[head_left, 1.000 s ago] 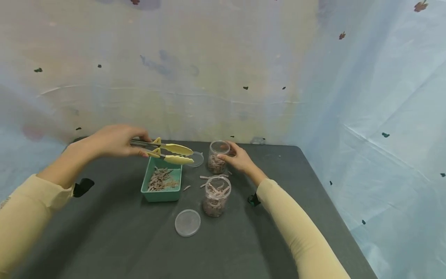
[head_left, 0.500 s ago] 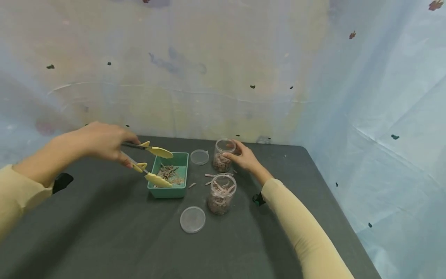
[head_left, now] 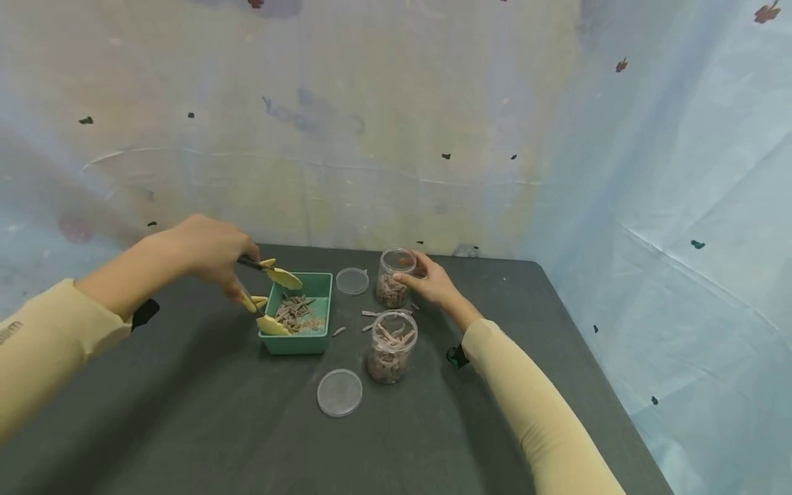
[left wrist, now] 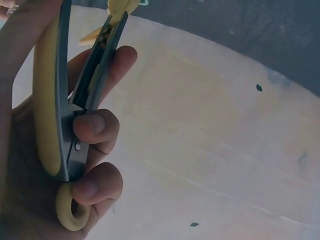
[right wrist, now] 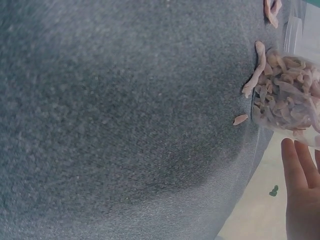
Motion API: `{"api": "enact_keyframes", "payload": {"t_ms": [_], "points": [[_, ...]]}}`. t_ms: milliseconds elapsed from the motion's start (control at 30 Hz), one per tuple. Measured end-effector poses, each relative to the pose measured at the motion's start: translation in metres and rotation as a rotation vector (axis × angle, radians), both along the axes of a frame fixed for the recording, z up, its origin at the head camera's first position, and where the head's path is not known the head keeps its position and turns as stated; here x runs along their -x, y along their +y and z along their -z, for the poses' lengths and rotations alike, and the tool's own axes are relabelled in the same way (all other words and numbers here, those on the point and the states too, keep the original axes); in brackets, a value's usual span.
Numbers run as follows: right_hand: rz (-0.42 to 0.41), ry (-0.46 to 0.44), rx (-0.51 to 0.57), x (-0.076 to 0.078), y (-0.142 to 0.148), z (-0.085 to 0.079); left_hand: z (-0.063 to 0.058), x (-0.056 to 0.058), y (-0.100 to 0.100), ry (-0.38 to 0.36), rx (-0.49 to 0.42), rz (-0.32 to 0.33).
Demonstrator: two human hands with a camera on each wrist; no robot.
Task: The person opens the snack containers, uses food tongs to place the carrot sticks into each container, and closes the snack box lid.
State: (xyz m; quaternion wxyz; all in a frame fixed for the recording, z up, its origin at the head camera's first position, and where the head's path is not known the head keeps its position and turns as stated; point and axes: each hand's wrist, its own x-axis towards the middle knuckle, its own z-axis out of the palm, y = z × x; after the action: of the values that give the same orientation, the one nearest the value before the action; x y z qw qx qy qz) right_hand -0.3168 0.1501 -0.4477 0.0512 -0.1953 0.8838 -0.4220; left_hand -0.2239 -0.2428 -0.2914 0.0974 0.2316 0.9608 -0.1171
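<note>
My left hand (head_left: 213,251) grips metal tongs with yellow scalloped tips (head_left: 284,278). The tips are spread apart over the left part of a green tray (head_left: 293,346), where thin brownish strips (head_left: 293,309) lie heaped. In the left wrist view, fingers curl round the tongs' handle (left wrist: 47,100), which has a yellow loop at its end. My right hand (head_left: 431,280) holds the rear clear jar (head_left: 392,292) from its right side, thumb in front. That jar is partly filled with strips, as the right wrist view also shows. The other fingers are partly hidden behind it.
A second clear jar (head_left: 388,364), open and full of strips, stands in front. One clear lid (head_left: 339,393) lies near it, another lid (head_left: 352,281) behind the tray. Loose strips (head_left: 339,331) are scattered on the dark table (head_left: 408,440). A pale sheet (head_left: 396,124) hangs behind.
The left hand has brought the tongs down to the tray, and their tips have spread wide, then drawn a little closer. The right hand has stayed on the rear jar.
</note>
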Motion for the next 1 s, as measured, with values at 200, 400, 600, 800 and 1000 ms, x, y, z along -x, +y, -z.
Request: {"api": "enact_keyframes", "payload": {"t_ms": [200,400,600,800,1000], "points": [[0.001,-0.009,-0.001,-0.001,-0.001,0.000,0.009,0.005,0.007,-0.038,0.016,0.004],[-0.002,-0.005,-0.008,-0.005,-0.004,-0.002,0.013,0.007,0.004,-0.070,-0.002,-0.015],[0.003,-0.006,-0.003,-0.009,-0.005,-0.008,0.017,0.013,-0.006,-0.081,-0.045,-0.001],[-0.004,0.001,-0.008,-0.008,-0.005,-0.007,0.024,0.015,-0.015,-0.061,-0.067,0.022],[0.000,-0.001,-0.011,-0.008,-0.006,-0.005,0.029,0.016,-0.019,-0.033,-0.080,0.061]]}}
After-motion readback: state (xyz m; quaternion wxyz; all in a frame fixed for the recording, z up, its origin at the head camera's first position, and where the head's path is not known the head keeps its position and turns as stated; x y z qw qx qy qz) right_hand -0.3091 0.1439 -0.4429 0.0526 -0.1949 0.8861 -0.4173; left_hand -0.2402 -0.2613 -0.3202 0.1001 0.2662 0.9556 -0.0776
